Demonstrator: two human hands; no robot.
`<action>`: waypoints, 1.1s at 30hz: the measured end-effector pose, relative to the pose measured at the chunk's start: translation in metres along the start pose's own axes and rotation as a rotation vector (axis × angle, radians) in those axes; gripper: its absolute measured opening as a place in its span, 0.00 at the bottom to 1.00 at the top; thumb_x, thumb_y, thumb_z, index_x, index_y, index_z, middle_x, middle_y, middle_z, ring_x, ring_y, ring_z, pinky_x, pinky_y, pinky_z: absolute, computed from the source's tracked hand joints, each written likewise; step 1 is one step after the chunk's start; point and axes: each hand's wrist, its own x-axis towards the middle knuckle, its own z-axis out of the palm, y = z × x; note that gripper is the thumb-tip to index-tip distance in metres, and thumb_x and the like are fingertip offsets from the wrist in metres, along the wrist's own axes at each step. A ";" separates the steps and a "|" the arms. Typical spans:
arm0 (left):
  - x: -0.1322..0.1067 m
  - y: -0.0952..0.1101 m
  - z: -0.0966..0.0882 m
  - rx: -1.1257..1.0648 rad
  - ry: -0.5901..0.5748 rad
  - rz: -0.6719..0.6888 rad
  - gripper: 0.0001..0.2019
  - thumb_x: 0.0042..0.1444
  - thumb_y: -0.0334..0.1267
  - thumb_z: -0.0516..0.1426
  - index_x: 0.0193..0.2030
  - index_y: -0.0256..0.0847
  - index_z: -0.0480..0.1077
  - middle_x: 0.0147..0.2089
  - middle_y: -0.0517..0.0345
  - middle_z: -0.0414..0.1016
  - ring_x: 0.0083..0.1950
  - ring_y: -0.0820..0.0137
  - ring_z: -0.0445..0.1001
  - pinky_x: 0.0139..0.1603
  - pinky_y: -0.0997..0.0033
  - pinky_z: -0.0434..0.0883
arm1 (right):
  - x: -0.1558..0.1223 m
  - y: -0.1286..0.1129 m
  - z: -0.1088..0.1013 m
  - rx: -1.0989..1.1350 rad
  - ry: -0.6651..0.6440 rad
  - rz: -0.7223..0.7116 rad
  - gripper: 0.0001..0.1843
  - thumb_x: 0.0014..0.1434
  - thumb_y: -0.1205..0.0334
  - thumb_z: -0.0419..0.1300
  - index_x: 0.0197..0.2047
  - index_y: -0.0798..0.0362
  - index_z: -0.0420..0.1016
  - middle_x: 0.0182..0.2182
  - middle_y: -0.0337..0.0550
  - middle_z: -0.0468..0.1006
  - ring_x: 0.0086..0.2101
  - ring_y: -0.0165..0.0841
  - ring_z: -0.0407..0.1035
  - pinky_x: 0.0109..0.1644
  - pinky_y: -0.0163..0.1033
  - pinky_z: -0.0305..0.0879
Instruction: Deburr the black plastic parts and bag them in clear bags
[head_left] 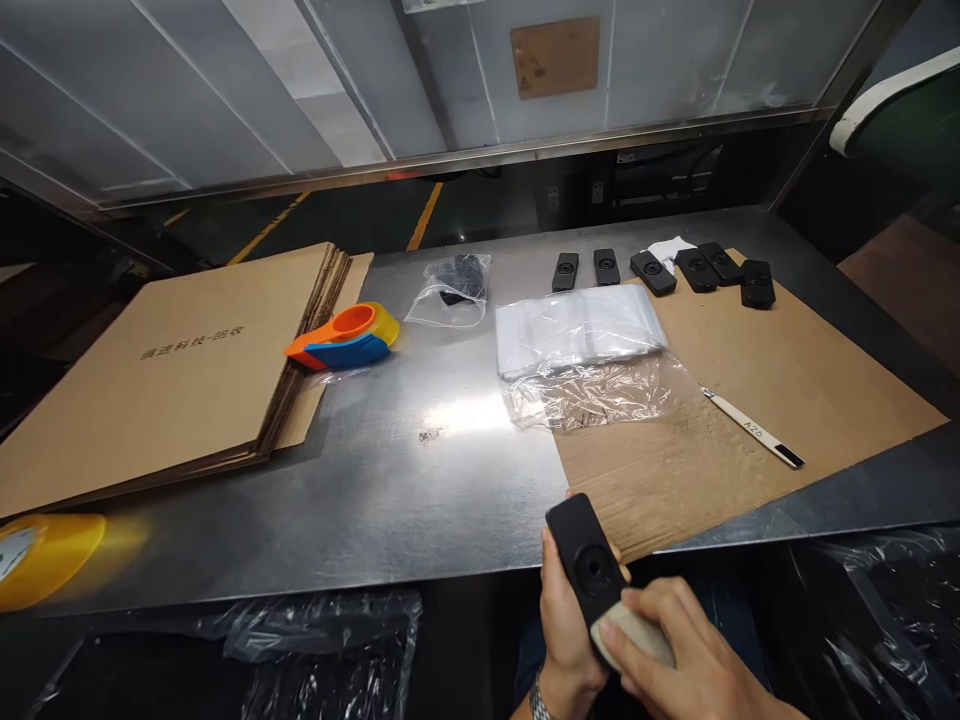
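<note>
My left hand (pixel 564 620) is wrapped round a black rectangular plastic part (pixel 576 520) with a round recess near its middle, just off the table's front edge. Pinched in my right hand (pixel 690 650) is a pale cloth pad (pixel 636 634), pressed against the lower end of that part. Several similar black parts (pixel 697 270) lie along the back of the table, some on a cardboard sheet (pixel 825 370). A white cloth (pixel 666 252) sits among them.
A stack of clear plastic bags (pixel 581 325) lies mid-table, near a bagged black item (pixel 461 280). A white-handled blade or brush (pixel 752 427) rests on the cardboard sheet. At left are flat cartons (pixel 202 350), an orange-blue tape dispenser (pixel 349 340) and a yellow tape roll (pixel 67 555).
</note>
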 end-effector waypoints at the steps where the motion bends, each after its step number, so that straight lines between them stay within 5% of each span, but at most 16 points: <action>1: 0.001 0.000 0.000 0.015 -0.003 -0.006 0.26 0.54 0.59 0.49 0.25 0.35 0.69 0.20 0.56 0.69 0.21 0.73 0.65 0.23 0.73 0.62 | 0.000 0.000 0.002 -0.004 -0.003 -0.003 0.17 0.62 0.70 0.49 0.53 0.54 0.68 0.34 0.52 0.73 0.34 0.35 0.67 0.30 0.36 0.68; 8: 0.000 0.000 0.007 -0.056 -0.107 -0.172 0.28 0.53 0.60 0.50 0.22 0.34 0.69 0.20 0.55 0.67 0.21 0.74 0.64 0.23 0.74 0.61 | 0.005 0.005 0.002 0.017 -0.031 -0.028 0.15 0.62 0.67 0.50 0.51 0.55 0.69 0.37 0.55 0.73 0.37 0.38 0.67 0.32 0.39 0.69; 13: 0.005 0.005 -0.002 -0.072 -0.112 -0.222 0.28 0.55 0.58 0.49 0.21 0.33 0.68 0.19 0.55 0.67 0.20 0.74 0.64 0.23 0.74 0.62 | 0.006 0.022 -0.021 0.023 -0.142 -0.023 0.20 0.60 0.71 0.50 0.55 0.56 0.67 0.38 0.56 0.72 0.37 0.37 0.67 0.35 0.40 0.68; 20: 0.011 0.010 -0.014 0.114 -0.290 -0.263 0.29 0.58 0.59 0.42 0.46 0.37 0.71 0.21 0.53 0.74 0.17 0.71 0.70 0.18 0.77 0.61 | 0.017 0.077 -0.035 -0.149 -0.182 0.187 0.22 0.60 0.70 0.53 0.58 0.54 0.64 0.43 0.54 0.68 0.44 0.40 0.64 0.43 0.45 0.66; 25: 0.009 0.011 -0.021 0.231 -0.540 -0.078 0.35 0.54 0.64 0.43 0.36 0.30 0.75 0.22 0.48 0.75 0.20 0.70 0.72 0.21 0.75 0.64 | 0.029 0.111 -0.020 -0.225 -0.078 0.354 0.17 0.61 0.60 0.52 0.52 0.55 0.69 0.43 0.53 0.68 0.43 0.43 0.63 0.44 0.50 0.65; 29: 0.007 0.014 -0.027 0.365 -0.566 0.050 0.34 0.53 0.63 0.46 0.37 0.30 0.76 0.23 0.46 0.74 0.23 0.67 0.71 0.26 0.70 0.65 | 0.037 0.118 -0.015 -0.188 -0.085 0.367 0.17 0.61 0.60 0.53 0.51 0.55 0.69 0.43 0.52 0.67 0.44 0.42 0.63 0.46 0.50 0.65; 33: 0.007 0.021 -0.024 0.539 -0.633 0.235 0.34 0.51 0.64 0.47 0.24 0.33 0.77 0.21 0.43 0.73 0.23 0.65 0.69 0.27 0.67 0.63 | 0.037 0.118 -0.013 -0.130 -0.117 0.391 0.15 0.61 0.60 0.52 0.49 0.55 0.71 0.41 0.52 0.69 0.43 0.41 0.65 0.45 0.51 0.66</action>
